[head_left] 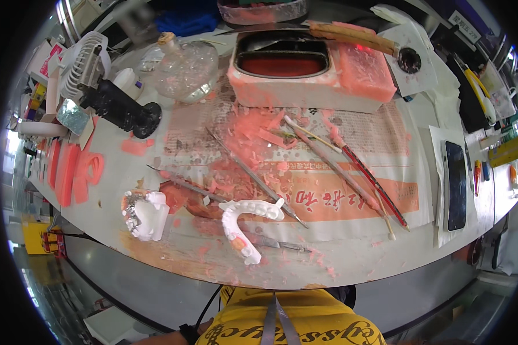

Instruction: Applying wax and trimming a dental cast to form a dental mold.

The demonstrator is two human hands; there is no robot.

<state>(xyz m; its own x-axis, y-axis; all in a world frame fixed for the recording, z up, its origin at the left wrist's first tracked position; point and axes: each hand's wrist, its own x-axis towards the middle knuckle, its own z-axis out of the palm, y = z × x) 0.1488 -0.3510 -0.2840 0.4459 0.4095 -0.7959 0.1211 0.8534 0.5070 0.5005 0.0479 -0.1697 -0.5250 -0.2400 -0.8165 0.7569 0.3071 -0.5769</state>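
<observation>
Part of my left arm shows at the lower edge, with a black band [188, 333] at the wrist. Only a sliver of my left hand [205, 326] appears beyond it, beside my yellow shirt; its fingers are hidden. My right hand is out of the picture. On the table's near part lies a white dental arch model [236, 224] with a pink patch. Left of it sits a white dental cast [149, 217] with a metal framework. Metal carving tools [256, 176] lie around them, one partly under the arch. A red-and-black pencil [374, 187] and cotton swab [316, 138] lie farther right.
Newspaper [380, 138] strewn with pink wax scraps covers the middle. Behind it stands a wax-smeared box [305, 92] with a dark-red basin. A glass spirit lamp [187, 69], a small fan [118, 106] and pink wax strips [69, 172] are left; a phone [456, 184] lies right.
</observation>
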